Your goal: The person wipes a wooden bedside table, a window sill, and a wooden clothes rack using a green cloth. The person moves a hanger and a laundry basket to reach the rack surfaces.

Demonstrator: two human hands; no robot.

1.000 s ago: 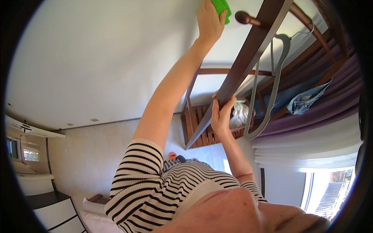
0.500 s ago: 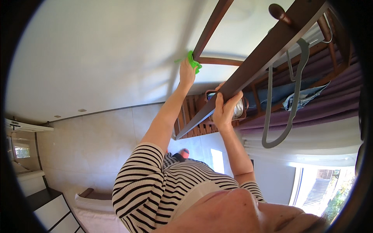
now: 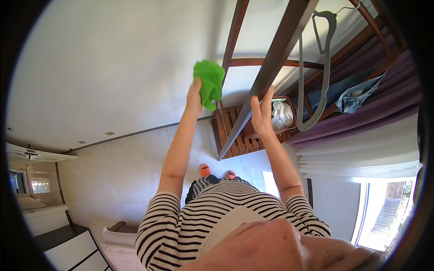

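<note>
A crumpled bright green cloth (image 3: 209, 83) is held in my left hand (image 3: 195, 97), out in front of the white wall and close to the rack's rear post. My right hand (image 3: 262, 115) touches the dark brown wooden post (image 3: 276, 56) of a clothes rack, thumb and fingers stretched apart and not wrapped round it. Beside that post hangs a grey hanger (image 3: 322, 90). Low on the rack, a slatted wooden shelf (image 3: 228, 119) carries a brown basket (image 3: 289, 101) with white fabric (image 3: 282, 115) inside.
Blue jeans (image 3: 355, 95) hang on the right side of the rack, before a purple curtain (image 3: 384, 113) and a white one (image 3: 357, 156). A bright window (image 3: 384, 212) lies at lower right. A dark-topped white cabinet (image 3: 68, 248) stands lower left, near a pale cushioned seat (image 3: 120, 237).
My left hand has drawn the green cloth back from the rear post's joint, and more of the cloth shows. My right hand's grip on the front post has loosened. The view has shifted.
</note>
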